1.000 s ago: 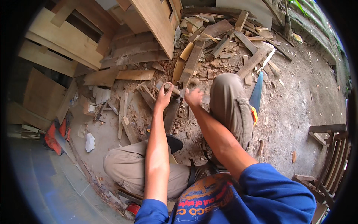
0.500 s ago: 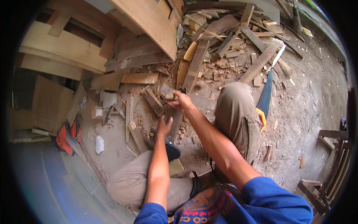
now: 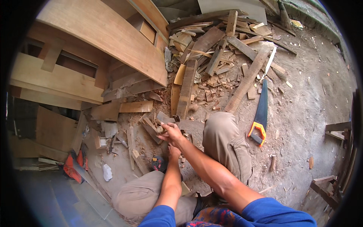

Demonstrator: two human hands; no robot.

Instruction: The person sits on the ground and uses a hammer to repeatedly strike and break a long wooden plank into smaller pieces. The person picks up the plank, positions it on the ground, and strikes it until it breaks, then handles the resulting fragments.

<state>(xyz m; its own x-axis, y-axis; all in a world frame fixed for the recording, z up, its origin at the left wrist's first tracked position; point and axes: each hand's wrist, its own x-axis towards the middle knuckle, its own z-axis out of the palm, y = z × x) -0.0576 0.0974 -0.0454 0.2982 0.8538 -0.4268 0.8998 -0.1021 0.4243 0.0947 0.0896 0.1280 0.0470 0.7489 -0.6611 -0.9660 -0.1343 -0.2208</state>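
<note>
Rough, matt wood offcuts are strewn over dusty, gritty ground. Smooth planed boards are stacked nearby. A handsaw is seen with a dull dark metal blade and glossy orange plastic handle.

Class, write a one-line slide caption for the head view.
Seated on a dirt floor among wood offcuts, a person's right hand lifts a small wood scrap; a handsaw lies beside the knee.
</note>
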